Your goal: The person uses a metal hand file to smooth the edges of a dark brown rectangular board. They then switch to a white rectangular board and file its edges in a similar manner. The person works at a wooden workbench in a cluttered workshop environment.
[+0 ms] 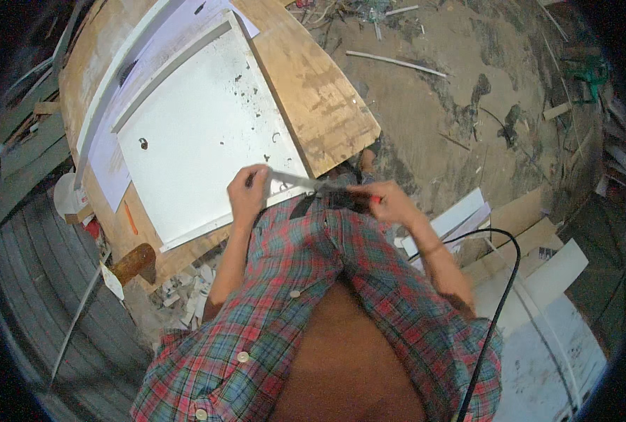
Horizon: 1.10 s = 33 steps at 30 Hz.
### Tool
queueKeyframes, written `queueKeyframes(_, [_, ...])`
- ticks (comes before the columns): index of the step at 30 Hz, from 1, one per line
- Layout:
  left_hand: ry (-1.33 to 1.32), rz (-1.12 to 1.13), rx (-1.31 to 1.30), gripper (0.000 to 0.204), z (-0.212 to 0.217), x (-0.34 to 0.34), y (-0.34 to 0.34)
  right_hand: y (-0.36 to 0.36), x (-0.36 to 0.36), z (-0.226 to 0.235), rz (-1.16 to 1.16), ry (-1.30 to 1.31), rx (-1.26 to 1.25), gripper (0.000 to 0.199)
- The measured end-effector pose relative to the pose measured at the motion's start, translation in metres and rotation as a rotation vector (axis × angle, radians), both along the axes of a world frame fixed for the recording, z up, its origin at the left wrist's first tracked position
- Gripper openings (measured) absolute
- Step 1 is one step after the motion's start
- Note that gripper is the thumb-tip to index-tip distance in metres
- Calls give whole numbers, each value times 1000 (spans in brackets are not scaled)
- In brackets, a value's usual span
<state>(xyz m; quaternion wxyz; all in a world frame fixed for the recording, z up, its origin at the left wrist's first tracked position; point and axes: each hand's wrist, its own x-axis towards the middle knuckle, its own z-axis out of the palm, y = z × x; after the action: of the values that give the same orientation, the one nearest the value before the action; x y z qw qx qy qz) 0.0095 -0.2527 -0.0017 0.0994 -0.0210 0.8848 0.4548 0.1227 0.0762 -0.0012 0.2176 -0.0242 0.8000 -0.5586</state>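
- One rusty brown cylinder (134, 262), rough-surfaced, lies at the lower left corner of the counter (313, 91), with one short orange stick (130, 218) just above it on the wood.
- One counter, a worn plywood sheet with a scuffed, stained tan face, tilts across the upper left.
- One white panel (200, 133) lies flat on the counter: square, smooth, speckled with dark marks, with a raised rim along its edges. Two long white curved strips (126, 67) lie beside its upper left edge.
- A heap of small white scraps (190, 292), too many to count, sits on the ground below the counter's lower edge.
- Two hands meet at the panel's lower right corner. The left hand (248, 191) pinches one end of a thin flat grey metal strip (292, 181) between thumb and fingers.
- The right hand (386, 202) is curled around a dark tool (344, 200) with a red tip at the strip's other end; its exact shape is unclear.
- One black cable (499, 281) loops past the right forearm.
- Several pale flat boards (531, 274) lie stacked on the dirt floor (453, 105) at the right.
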Motion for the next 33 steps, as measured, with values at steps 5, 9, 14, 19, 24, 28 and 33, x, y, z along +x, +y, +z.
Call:
queueKeyframes(5, [-66,78,-57,17,3,-1,-39,-21,-19,-12,10,96,-212,39])
queueKeyframes(9, [-63,-54,-43,18,13,-8,5,18,-13,-11,34,40,-105,41])
queueKeyframes(14, [-66,27,39,16,-12,16,-45,-12,-6,-32,75,225,-181,37])
queueKeyframes(19, [-117,13,40,15,8,7,-25,7,-26,-2,128,271,26,34])
queueKeyframes(24, [-87,-48,19,18,-3,6,8,39,-45,38,262,263,477,34])
queueKeyframes(28, [-24,27,-32,24,-13,-27,14,44,-82,10,280,358,576,38])
queueKeyframes(33, [35,114,-24,26,-8,-147,43,62,-205,-14,235,446,568,37])
